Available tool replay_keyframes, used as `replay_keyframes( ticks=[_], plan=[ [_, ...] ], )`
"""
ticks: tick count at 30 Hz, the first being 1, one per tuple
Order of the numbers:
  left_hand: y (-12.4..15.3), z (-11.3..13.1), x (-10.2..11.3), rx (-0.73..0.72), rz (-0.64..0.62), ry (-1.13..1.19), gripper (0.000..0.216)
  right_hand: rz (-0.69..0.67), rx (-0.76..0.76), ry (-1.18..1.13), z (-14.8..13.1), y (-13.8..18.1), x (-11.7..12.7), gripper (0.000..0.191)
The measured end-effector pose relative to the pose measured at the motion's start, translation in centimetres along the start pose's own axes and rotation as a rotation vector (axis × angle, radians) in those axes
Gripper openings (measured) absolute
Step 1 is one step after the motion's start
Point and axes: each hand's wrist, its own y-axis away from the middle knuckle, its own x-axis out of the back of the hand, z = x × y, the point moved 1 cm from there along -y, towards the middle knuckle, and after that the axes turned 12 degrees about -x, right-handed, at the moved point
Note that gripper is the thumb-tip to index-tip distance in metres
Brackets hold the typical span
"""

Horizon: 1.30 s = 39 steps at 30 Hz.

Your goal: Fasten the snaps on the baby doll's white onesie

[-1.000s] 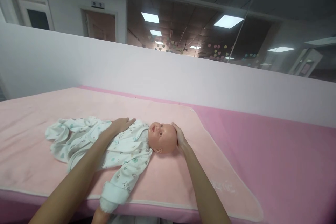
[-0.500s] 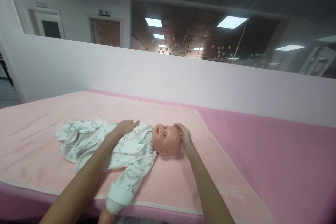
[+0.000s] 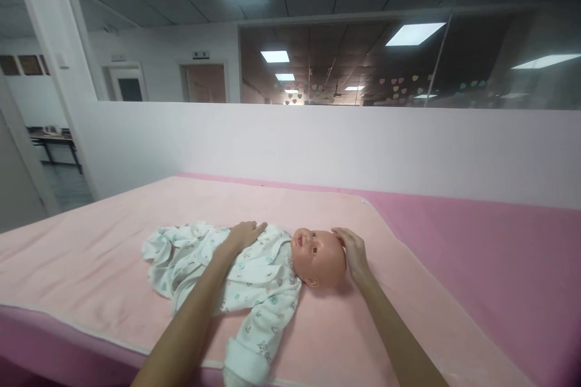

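Note:
A baby doll lies on its back on a light pink blanket (image 3: pixel 113 254), its bald head (image 3: pixel 320 258) toward the right. It wears a white printed sleepsuit (image 3: pixel 254 281) whose legs trail off to the left. My left hand (image 3: pixel 245 234) rests flat on the doll's chest, fingers together and stretched out. My right hand (image 3: pixel 353 251) cups the top of the doll's head from the right. One sleeve (image 3: pixel 247 354) hangs toward the near edge of the blanket.
The blanket covers a darker pink padded table (image 3: pixel 499 272). A white partition wall (image 3: pixel 318 145) runs along the far side, with glass panels above it. An open room with a desk (image 3: pixel 52 139) shows at the far left.
The camera has swung up and left, so doll and hands sit further right in view. My right hand has shifted slightly higher on the doll's head. My left hand stays on the chest.

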Motion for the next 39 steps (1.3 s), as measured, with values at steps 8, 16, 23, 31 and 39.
replay_keyframes(
  ticks=[8, 16, 23, 31, 39],
  plan=[
    [0.1, 0.5, 0.4, 0.002, 0.013, -0.043, 0.061, 0.094, 0.092, 0.233, -0.7, -0.1, 0.4, 0.025],
    [0.2, 0.6, 0.4, 0.001, 0.022, -0.067, 0.062, 0.107, 0.054, 0.265, -1.3, 0.0, 0.4, 0.025],
    [0.1, 0.7, 0.4, 0.008, 0.025, -0.071, 0.062, 0.124, 0.082, 0.333, -1.8, 0.1, 0.7, 0.028],
    [0.0, 0.7, 0.4, 0.024, 0.035, -0.087, 0.062, 0.196, 0.16, 0.342, -1.8, 0.0, 1.0, 0.034],
    [0.2, 0.8, 0.4, 0.034, 0.041, -0.067, 0.06, 0.189, 0.116, 0.276, -1.3, -0.1, 0.7, 0.041]
  ],
)
